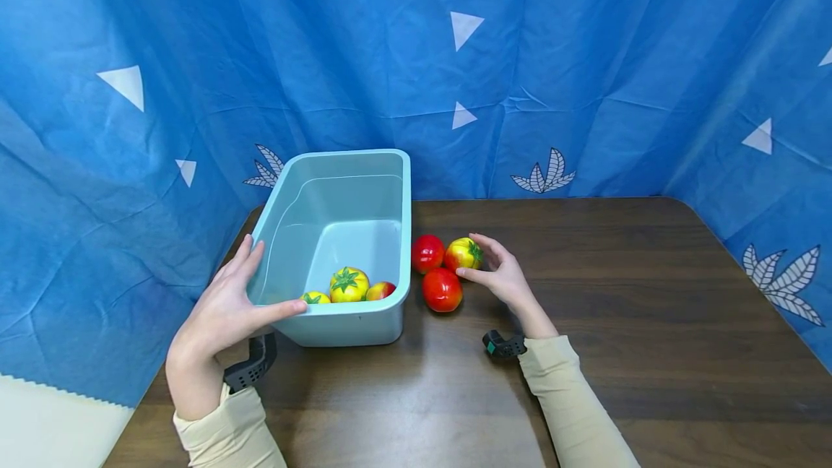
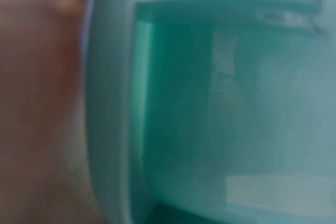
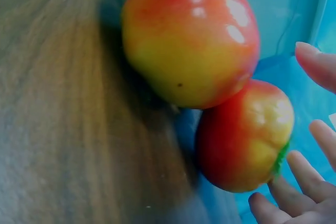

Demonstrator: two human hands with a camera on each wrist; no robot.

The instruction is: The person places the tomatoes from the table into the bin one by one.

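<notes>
A light blue plastic bin (image 1: pixel 390 323) stands on the table with yellow-green and reddish tomatoes (image 1: pixel 349 284) at its near end. My left hand (image 1: pixel 224 309) spans the bin's near left corner, its thumb along the near rim and its straight fingers at the left side. Right of the bin, my right hand (image 1: pixel 503 276) has thumb and fingertips spread on either side of a yellow-red tomato (image 1: pixel 463 254) with a green leaf top. In the right wrist view the thumb (image 3: pixel 317 66) stands apart from that tomato (image 3: pixel 247 137), while the lower fingertips are right at it.
Two red tomatoes, a rear one (image 1: pixel 427 253) and a front one (image 1: pixel 443 290), sit close beside the yellow-red one, near the bin's right wall. The dark wooden table (image 1: pixel 650 323) extends to the right. A blue patterned curtain (image 1: pixel 520 56) hangs behind and at both sides.
</notes>
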